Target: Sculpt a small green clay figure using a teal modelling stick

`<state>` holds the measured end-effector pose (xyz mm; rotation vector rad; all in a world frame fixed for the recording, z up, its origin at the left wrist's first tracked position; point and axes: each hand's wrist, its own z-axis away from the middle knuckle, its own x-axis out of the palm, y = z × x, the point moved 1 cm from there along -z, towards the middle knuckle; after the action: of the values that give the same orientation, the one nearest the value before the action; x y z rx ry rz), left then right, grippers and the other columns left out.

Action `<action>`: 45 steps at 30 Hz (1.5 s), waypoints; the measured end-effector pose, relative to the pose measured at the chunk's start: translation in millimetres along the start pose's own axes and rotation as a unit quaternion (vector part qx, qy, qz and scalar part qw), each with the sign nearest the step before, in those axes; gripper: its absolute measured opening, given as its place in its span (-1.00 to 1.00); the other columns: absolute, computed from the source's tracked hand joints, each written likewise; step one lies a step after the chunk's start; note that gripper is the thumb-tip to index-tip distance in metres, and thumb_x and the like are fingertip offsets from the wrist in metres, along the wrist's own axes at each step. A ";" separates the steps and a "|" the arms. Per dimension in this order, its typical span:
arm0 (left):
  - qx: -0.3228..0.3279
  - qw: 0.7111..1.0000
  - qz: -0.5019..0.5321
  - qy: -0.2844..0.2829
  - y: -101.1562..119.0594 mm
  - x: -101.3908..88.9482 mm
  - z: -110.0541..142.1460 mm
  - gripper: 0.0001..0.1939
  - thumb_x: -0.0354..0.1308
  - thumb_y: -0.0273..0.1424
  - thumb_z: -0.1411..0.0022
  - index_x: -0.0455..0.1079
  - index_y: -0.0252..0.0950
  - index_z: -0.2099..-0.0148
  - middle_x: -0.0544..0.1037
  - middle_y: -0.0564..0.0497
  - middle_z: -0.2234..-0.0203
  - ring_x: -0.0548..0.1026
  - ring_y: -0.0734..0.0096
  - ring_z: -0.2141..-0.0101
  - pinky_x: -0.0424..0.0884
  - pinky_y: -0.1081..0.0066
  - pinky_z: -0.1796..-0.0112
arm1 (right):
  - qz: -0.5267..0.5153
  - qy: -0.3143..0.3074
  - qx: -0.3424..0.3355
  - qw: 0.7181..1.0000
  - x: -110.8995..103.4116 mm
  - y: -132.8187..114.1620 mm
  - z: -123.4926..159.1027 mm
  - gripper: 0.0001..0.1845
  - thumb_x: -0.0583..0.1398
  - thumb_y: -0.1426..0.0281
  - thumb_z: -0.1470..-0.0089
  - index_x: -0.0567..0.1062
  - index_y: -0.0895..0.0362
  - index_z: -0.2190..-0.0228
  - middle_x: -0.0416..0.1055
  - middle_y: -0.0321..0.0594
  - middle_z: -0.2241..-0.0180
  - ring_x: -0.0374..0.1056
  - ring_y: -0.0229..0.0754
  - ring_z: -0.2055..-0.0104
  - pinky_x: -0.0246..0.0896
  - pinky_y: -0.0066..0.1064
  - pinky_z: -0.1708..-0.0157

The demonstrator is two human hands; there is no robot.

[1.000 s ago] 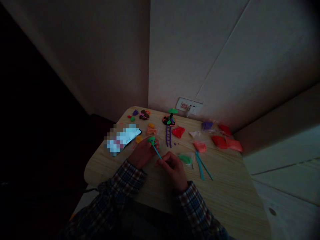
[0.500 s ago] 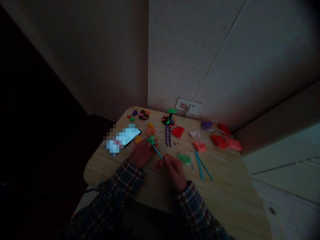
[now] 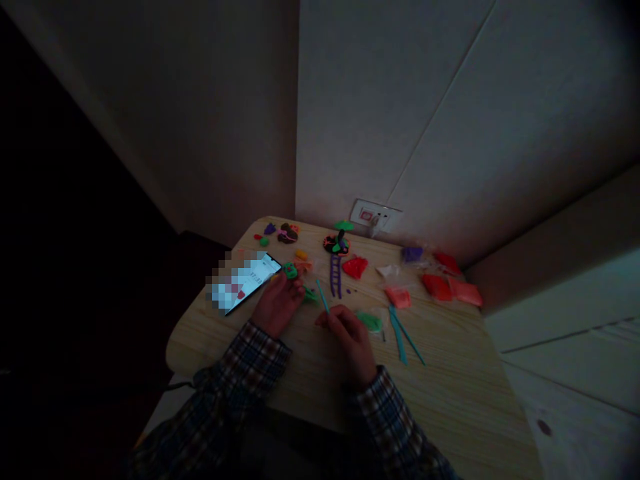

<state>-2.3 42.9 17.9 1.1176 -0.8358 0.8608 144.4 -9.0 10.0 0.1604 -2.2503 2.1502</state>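
Observation:
My left hand [image 3: 276, 305] rests on the wooden table [image 3: 450, 380] beside the lit phone [image 3: 245, 283], fingers closed on a small green clay piece [image 3: 290, 270]. Another green scrap [image 3: 310, 294] lies just right of that hand. My right hand [image 3: 350, 337] pinches a thin teal modelling tool [image 3: 323, 297], whose tip points up and left, away from the green piece. Both arms wear plaid sleeves.
A purple clay ladder [image 3: 335, 275] and a black-and-green clay figure [image 3: 337, 243] stand behind my hands. Red [image 3: 355, 267], orange [image 3: 397, 297], purple [image 3: 413, 253] and green [image 3: 370, 321] clay packets lie scattered to the right, with two teal tools [image 3: 403, 333]. A wall socket [image 3: 374, 216] sits behind.
My left hand has carried the green piece left toward the phone, off the tool's tip. My right hand now holds the teal tool alone, slightly lower and more upright.

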 end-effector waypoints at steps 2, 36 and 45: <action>-0.006 1.000 -0.015 -0.015 -0.1 -1.4 0.2 -0.78 -0.05 -0.56 -0.28 0.44 -0.38 0.26 0.55 -0.08 0.30 0.45 0.55 0.44 0.40 0.51 0.38 | -0.008 0.014 0.009 1.000 -2.0 2.6 -0.6 -0.75 0.22 0.17 0.05 0.45 0.10 0.52 0.35 -0.34 0.54 0.24 -0.26 0.45 0.11 -0.44 0.44; -0.118 0.964 -0.196 -0.136 -12.3 -10.0 1.1 -0.64 0.37 -0.48 0.09 0.42 -0.31 0.18 0.49 0.06 0.33 0.46 0.49 0.31 0.37 0.46 0.21 | -0.058 0.093 -0.128 0.986 -4.0 -7.6 5.4 -0.95 0.18 0.39 -0.06 0.44 0.06 0.35 0.45 -0.32 0.43 0.40 -0.24 0.32 0.29 -0.38 0.25; -0.095 0.965 -0.219 -0.111 -11.2 -1.0 5.8 -0.69 0.35 -0.52 0.10 0.45 -0.35 0.23 0.51 0.03 0.39 0.47 0.47 0.34 0.39 0.46 0.24 | 0.008 0.100 -0.121 0.988 -4.4 -6.8 6.6 -0.94 0.16 0.38 -0.06 0.44 0.08 0.37 0.44 -0.26 0.39 0.37 -0.19 0.29 0.27 -0.31 0.24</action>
<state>6.6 34.8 13.9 1.1813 -0.7931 0.2830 149.7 -15.6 16.1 -0.0757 -2.3722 1.7881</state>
